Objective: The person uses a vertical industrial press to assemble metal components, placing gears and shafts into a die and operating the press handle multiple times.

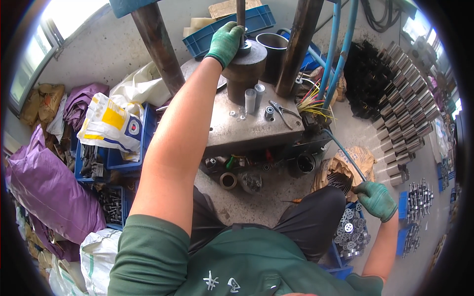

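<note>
The person's left hand [226,43], in a green glove, is at the far middle, its fingers curled against the upright rod [240,12] just above a dark ring [244,48]. The ring sits on top of a round metal block [249,60]; whether the fingers grasp the rod, the ring or neither, I cannot tell. The right hand [377,201], also gloved, is well apart at the near right, closed around the end of a blue lever [348,159] that slants away to the far left.

The block stands on a steel plate [232,135]. To its right, on the same plate, are two clear tubes [250,101], a small cylindrical part [269,112] and open pliers [284,113]. A dark metal cup [272,58] is just beside the block, between it and the right post [300,47]. Farther off is a blue crate [259,20].

Just left of the right hand lies a torn paper sack [366,159]; nearer is a heap of spoked metal wheels [351,234]. Stacked metal cylinders [405,116] fill the far right. On the left are a white and yellow bag [106,121] and a purple sack [52,190].
</note>
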{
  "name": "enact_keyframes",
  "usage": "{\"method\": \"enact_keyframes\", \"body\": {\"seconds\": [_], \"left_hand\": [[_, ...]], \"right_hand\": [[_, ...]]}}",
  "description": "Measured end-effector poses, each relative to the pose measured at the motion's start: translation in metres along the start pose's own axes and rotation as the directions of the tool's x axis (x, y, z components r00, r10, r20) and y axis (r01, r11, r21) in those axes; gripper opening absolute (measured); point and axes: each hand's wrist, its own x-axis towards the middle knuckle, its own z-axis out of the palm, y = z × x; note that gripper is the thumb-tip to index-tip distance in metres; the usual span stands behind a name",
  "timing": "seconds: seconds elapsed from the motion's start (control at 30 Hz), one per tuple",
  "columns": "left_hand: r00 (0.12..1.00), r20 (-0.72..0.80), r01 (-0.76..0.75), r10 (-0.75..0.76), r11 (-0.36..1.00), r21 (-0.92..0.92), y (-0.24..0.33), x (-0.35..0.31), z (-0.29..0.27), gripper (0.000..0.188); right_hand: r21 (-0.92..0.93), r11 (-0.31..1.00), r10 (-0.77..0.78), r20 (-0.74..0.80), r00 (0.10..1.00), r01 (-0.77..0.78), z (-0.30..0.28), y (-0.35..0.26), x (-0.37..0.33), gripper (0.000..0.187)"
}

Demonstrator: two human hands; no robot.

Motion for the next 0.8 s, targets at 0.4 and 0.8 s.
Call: {"method": "enact_keyframes", "body": {"seconds": [0.4, 0.8], "left_hand": [[0.999, -0.025, -0.036, 0.036, 0.999, 0.0, -0.01, 0.006, 0.001, 0.034], [0.998, -0.041, -0.042, 0.044, 0.997, 0.059, -0.003, 0.003, 0.004, 0.035]], "right_hand": [[0.15, 0.988, 0.049, -0.143, 0.988, -0.027, 0.004, 0.007, 0.001, 0.028], [0.175, 0.983, 0.042, -0.513, 0.857, 0.056, -0.015, 0.018, 0.025, 0.026]]}}
